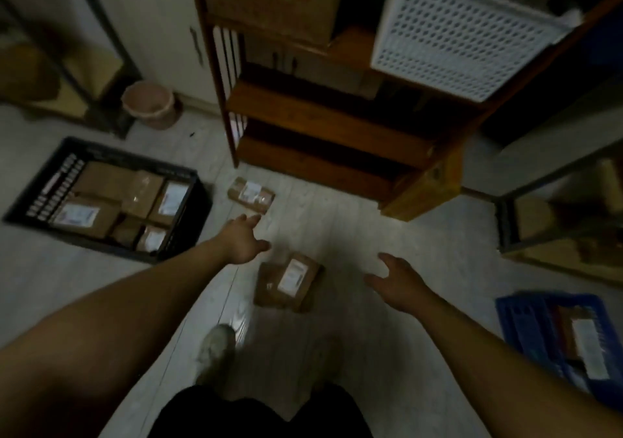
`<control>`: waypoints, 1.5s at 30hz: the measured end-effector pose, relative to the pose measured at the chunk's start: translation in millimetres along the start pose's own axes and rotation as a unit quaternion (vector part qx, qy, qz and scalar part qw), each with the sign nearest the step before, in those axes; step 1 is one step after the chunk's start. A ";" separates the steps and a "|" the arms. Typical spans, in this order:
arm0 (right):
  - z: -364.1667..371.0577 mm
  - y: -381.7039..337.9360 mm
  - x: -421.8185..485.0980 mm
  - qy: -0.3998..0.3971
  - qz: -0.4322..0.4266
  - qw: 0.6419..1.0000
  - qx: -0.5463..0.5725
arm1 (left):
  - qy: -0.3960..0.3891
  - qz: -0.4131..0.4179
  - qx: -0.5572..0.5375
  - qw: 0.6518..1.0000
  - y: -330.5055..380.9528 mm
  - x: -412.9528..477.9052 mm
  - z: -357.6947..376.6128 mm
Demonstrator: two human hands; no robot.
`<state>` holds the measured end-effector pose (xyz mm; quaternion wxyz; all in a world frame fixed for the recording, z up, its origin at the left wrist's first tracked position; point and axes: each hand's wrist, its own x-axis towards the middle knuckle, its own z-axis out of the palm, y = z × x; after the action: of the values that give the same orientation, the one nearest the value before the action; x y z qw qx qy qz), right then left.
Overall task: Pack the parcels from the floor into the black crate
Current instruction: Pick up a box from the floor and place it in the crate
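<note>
Both hands, left (242, 239) and right (396, 279), hover open and empty above pale plank flooring (354, 235). Between them lies one labelled parcel (288, 280); another parcel (251, 194) lies beyond the left fingertips. Black crate (30, 201), part-filled, sits far left; wooden shelving (337, 117) stands ahead.

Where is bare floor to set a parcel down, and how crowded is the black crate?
Bare floor lies between the wooden shelf, the blue crate and the near parcel. A narrower strip runs between the black crate and the far parcel. The black crate is crowded: parcels cover nearly all its bottom.
</note>
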<state>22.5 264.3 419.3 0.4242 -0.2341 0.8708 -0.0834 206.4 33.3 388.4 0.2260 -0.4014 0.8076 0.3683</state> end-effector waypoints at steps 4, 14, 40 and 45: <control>29.1 34.7 62.6 -0.043 -0.012 0.999 -0.004 | -0.013 -0.060 -0.011 0.998 -6.5 27.7 57.2; 199.1 136.6 257.8 -0.081 0.027 0.993 0.083 | -0.078 -0.108 -0.024 0.991 -57.2 203.6 237.5; 303.8 109.9 346.9 -0.042 0.065 0.950 0.301 | -0.032 -0.129 -0.341 0.931 -97.9 302.4 293.4; 258.0 54.3 285.4 -0.007 0.027 0.953 0.301 | -0.026 -0.127 -0.378 0.917 -82.0 238.0 211.8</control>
<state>53.5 189.1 39.4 0.4833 -0.0722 0.8081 -0.3288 150.8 49.7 64.6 0.1226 -0.5462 0.5445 0.6246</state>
